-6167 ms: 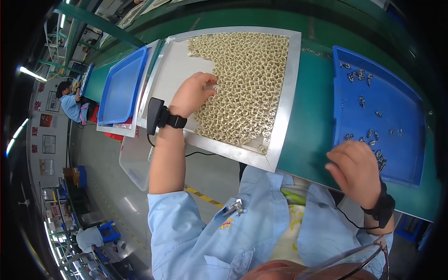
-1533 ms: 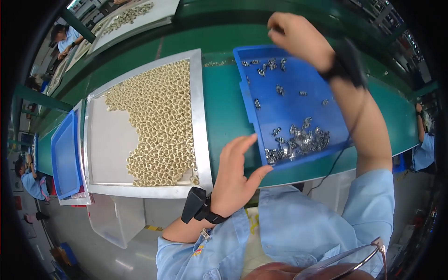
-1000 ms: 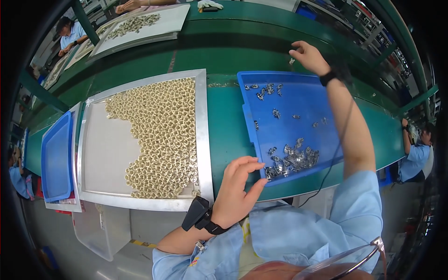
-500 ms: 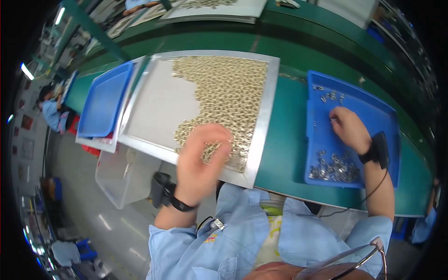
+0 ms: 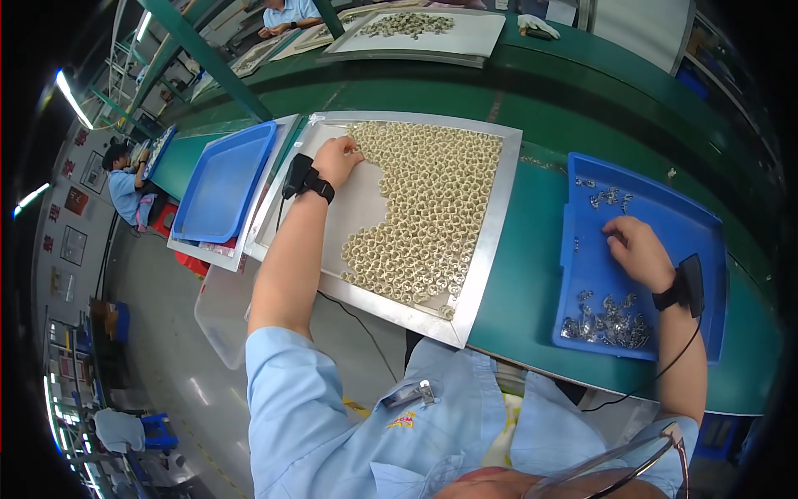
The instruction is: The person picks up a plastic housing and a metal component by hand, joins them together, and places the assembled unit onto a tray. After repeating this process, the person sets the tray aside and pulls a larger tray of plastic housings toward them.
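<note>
A silver-framed white board (image 5: 509, 187) carries a dense layer of small pale-gold, ring-like metal parts (image 5: 432, 208). My left hand (image 5: 335, 162) is at the upper left edge of that layer, thumb and fingers pinched together beside the outermost parts. Whatever its fingertips hold is too small to make out. Over on the right, my right hand (image 5: 640, 252) hovers in a blue tray (image 5: 573, 249), with curled fingers drawn together. Its fingertips hide anything between them. Loose shiny silver parts (image 5: 611, 323) are heaped near the tray's front, and several more (image 5: 611, 198) are scattered toward its back.
Left of the board, a second blue tray (image 5: 224, 183) rests on another frame. Below it stands a clear plastic bin (image 5: 220, 312). Across the green bench (image 5: 532, 258) are another board with parts (image 5: 416, 33) and a glove (image 5: 539, 27). Co-workers sit at the far left and back.
My left hand has swung from the near part of the board to the far left edge of the parts. My right hand stays over the blue tray. The whole view has shifted slightly.
</note>
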Motion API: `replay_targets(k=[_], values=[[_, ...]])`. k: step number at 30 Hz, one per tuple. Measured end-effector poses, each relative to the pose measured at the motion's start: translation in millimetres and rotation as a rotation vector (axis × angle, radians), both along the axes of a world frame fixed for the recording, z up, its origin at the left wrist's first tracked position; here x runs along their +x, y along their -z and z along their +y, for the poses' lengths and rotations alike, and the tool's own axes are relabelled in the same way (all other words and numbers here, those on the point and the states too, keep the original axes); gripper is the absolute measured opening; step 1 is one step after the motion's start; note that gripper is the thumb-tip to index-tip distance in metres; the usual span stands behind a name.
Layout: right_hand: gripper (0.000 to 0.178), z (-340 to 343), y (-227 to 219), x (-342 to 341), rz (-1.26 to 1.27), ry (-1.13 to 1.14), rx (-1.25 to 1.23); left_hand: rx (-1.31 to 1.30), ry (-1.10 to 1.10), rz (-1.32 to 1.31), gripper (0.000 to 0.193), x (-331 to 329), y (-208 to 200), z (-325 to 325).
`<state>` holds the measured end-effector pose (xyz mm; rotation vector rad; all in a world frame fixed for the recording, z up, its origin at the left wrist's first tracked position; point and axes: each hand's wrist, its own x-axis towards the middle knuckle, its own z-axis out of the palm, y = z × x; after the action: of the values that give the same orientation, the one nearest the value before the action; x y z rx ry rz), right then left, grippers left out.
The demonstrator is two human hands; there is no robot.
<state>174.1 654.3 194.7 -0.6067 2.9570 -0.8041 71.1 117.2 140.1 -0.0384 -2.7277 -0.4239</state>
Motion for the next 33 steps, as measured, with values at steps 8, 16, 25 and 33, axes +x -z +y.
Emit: replay_targets(k=[8,16,25,33], values=[[0.016,10.8,8.3,-2.3,0.182,-0.079,-0.05,0.184,-0.023,0.039,0.028,29.3,-39.0,51.5],[0.014,10.2,-5.5,-2.9,-0.09,0.052,-0.155,0.807,0.45,-0.292,0.025,100.4,-77.4,205.4],[0.015,16.5,2.4,-3.2,-0.185,0.08,-0.434,0.711,0.779,-0.385,0.023,127.4,-59.2,312.1],[0.019,9.6,-6.1,4.9,-0.449,-0.048,-0.766,0.824,0.722,-0.424,0.026,119.3,-40.3,304.7]])
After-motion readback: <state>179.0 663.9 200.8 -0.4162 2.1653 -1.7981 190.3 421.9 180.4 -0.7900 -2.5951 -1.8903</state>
